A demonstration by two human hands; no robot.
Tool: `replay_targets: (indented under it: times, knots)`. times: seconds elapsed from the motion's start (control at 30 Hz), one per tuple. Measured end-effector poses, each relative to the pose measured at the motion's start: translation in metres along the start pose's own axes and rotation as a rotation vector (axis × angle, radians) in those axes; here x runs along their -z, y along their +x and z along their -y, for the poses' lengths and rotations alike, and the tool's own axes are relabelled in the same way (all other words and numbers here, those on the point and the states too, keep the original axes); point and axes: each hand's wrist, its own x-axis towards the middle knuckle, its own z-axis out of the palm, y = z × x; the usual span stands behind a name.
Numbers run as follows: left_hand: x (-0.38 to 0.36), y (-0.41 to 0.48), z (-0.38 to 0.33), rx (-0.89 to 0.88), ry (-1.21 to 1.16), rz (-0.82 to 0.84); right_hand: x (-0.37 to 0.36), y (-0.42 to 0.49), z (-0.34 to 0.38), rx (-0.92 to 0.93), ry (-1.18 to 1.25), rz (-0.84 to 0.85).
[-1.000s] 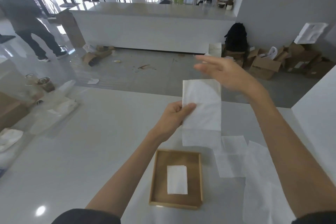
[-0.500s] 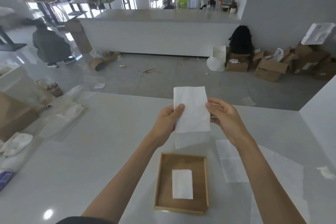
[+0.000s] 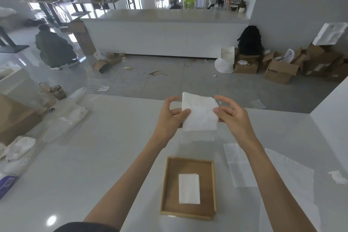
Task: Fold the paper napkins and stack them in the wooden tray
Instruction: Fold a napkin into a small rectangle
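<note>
A white paper napkin (image 3: 199, 113), folded over, hangs in the air above the white table (image 3: 105, 156). My left hand (image 3: 170, 117) pinches its left edge with the thumb in front. My right hand (image 3: 230, 117) pinches its right edge, its other fingers spread. Below them, nearer to me, the wooden tray (image 3: 170, 186) lies flat on the table. One folded napkin (image 3: 188, 188) lies in the tray's middle.
Unfolded napkins (image 3: 240, 165) and a clear plastic wrapper (image 3: 288, 184) lie on the table to the tray's right. A torn scrap (image 3: 339, 177) lies at the far right. A cardboard box (image 3: 13, 118), bags and cups crowd the table's left side. A person crouches far left.
My right hand came down from the air and took hold of the napkin's right edge. The napkin went from a long hanging strip to a shorter folded piece held by both hands.
</note>
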Motion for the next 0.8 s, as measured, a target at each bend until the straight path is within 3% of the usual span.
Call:
replay_targets:
  times: [0.17, 0.53, 0.63, 0.8]
  knots:
    - [0.0, 0.006, -0.001, -0.151, 0.159, -0.034, -0.001, 0.006, 0.002, 0.059, -0.034, -0.022]
    - [-0.005, 0.013, 0.0, -0.256, 0.422, -0.216, 0.0, 0.013, -0.001, 0.135, -0.266, -0.072]
    - [-0.002, 0.015, -0.003, -0.268, 0.477, -0.175, 0.003, 0.015, 0.001, 0.141, -0.347, -0.04]
    - [0.0, 0.017, -0.008, -0.253, 0.428, -0.082, 0.008, 0.013, 0.005, -0.026, -0.13, 0.161]
